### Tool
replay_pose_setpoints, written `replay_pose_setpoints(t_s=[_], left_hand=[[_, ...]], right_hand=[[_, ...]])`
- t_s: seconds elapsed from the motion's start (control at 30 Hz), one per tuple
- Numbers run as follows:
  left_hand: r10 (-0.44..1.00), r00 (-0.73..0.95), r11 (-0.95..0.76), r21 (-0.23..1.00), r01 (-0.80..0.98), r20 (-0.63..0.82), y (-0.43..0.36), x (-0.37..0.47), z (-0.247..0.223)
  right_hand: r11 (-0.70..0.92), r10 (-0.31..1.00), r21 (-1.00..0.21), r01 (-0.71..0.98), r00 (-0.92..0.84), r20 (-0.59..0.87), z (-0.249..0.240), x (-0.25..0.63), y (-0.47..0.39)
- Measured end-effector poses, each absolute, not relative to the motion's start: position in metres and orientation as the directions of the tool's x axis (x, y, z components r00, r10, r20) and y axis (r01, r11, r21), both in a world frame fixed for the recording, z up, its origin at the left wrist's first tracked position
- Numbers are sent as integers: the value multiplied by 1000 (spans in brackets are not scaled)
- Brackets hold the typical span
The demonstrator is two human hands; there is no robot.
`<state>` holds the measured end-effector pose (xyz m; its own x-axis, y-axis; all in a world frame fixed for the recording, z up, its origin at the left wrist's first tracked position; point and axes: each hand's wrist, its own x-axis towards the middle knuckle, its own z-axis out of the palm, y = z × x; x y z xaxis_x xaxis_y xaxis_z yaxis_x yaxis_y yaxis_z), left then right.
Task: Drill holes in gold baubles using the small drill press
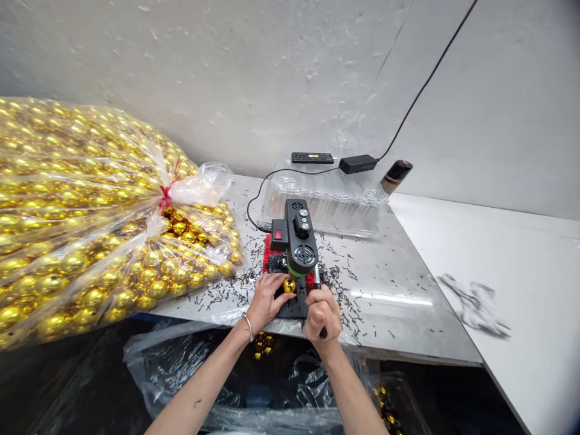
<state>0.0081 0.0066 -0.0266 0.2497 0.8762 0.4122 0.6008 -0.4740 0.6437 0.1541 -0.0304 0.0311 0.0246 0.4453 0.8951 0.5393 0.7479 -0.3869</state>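
A small black bench drill press (301, 235) with a red switch stands on the grey metal table (385, 284). My left hand (269, 297) is closed on a shiny gold ball (289, 284), pinched between thumb and fingers under the head of the machine. The tool tip above the ball is hidden by the head. My right hand (323, 313) is wrapped round the lever handle (317, 278) on the machine's right side. Black curled shavings (338, 290) lie around the base.
A large clear bag (81, 211) of gold balls fills the left. Behind the machine are clear plastic trays (326, 208), a power adapter (357, 164), a remote (312, 157) and a spray can (396, 175). An open plastic bag (181, 356) hangs below the table's front edge. Gloves (475, 305) lie right.
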Motion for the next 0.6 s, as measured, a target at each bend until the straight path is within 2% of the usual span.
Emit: replay_pose_setpoints(t_s=[0.23,0.43,0.53,0.6], left_hand=[[888,246,-453,648,612,389,6,9,-28],[900,248,-435,685,585,360,7,9,-25],[908,240,-419,710,566,345,10,10,-22],[915,224,-404,734,546,337,11,11,-19]], right_hand=[[756,428,-393,524,60,902,15,154,-26],[793,396,-269,547,-126,910,24,161,-26],[780,437,-327,533,-91,895,48,160,-31],[752,506,-425,504,-27,862,72,158,-35]])
